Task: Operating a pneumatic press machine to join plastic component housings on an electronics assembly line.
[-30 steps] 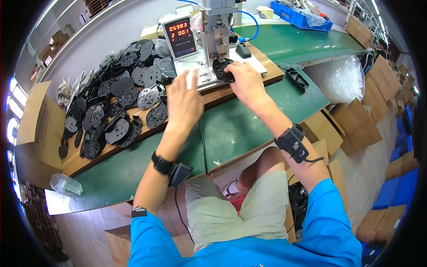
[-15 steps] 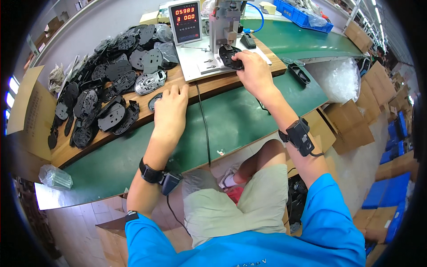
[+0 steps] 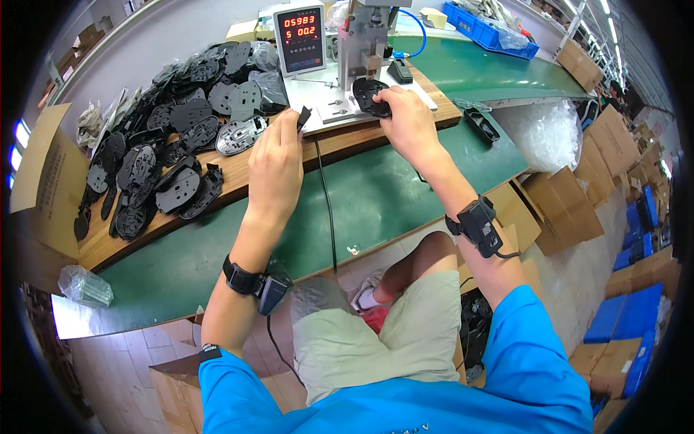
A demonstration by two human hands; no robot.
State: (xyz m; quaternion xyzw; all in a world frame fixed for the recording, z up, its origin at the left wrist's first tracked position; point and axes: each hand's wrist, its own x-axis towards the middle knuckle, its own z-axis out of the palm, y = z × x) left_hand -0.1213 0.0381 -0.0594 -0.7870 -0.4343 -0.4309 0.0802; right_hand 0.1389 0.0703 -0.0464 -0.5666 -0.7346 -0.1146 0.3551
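Pinched at its edge by my right hand [image 3: 409,124], a black mouse base [image 3: 367,95] lies on the white plate of a bench press [image 3: 363,45], under the press's metal tip. My left hand [image 3: 277,163] is raised over the front edge of the wooden board, its fingers closed on a small, thin black plastic piece [image 3: 304,117]. Most of that piece is hidden behind the fingers. Left of this hand, a grey-black mouse base [image 3: 240,135] rests at the near edge of a large pile of black mouse parts [image 3: 189,116].
A display box [image 3: 301,40] with red digits stands behind the plate. On the green table [image 3: 376,195] sits a black tray-like part [image 3: 481,126], right of the board [image 3: 340,147]. A cable [image 3: 327,202] crosses the table front. Cartons [image 3: 562,210] stand at right; another carton [image 3: 45,181] is at left.
My left hand has picked up the small black piece from the board's edge and lifted it toward the press. The press tip sits slightly higher above the mouse base. My right hand has barely moved.
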